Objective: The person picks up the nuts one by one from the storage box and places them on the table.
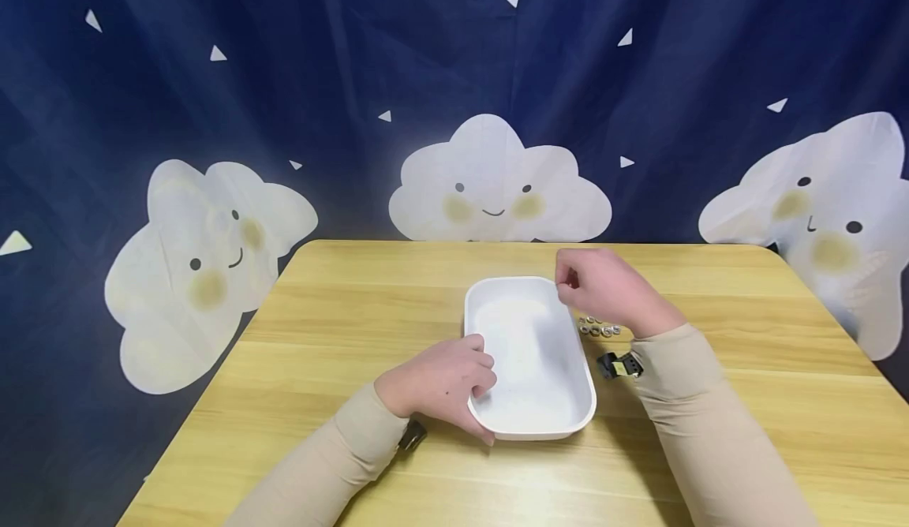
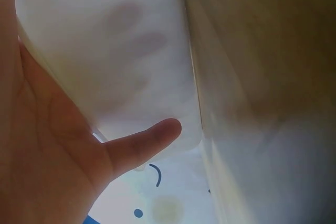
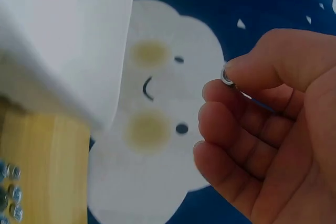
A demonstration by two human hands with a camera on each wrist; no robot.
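A white rectangular plastic tray [image 1: 529, 353] sits on the table, its inside bare. My left hand [image 1: 447, 381] grips its near left corner, fingers bent over the rim and thumb along the outside wall. In the left wrist view, the thumb [image 2: 142, 142] lies against the wall, and the other fingers show only as shadows through the plastic. Over the tray's far right corner, my right hand [image 1: 604, 286] pinches a small ring-shaped metal nut [image 3: 227, 78] between thumb and index finger. Several more metal nuts [image 1: 595, 330] lie on the table just right of the tray, below the right hand.
The wooden table [image 1: 341, 353] has its far edge close to a dark blue curtain [image 1: 454, 54] printed with white clouds. A black wrist camera [image 1: 619, 365] hangs under the right sleeve, near the nuts and the tray's right wall.
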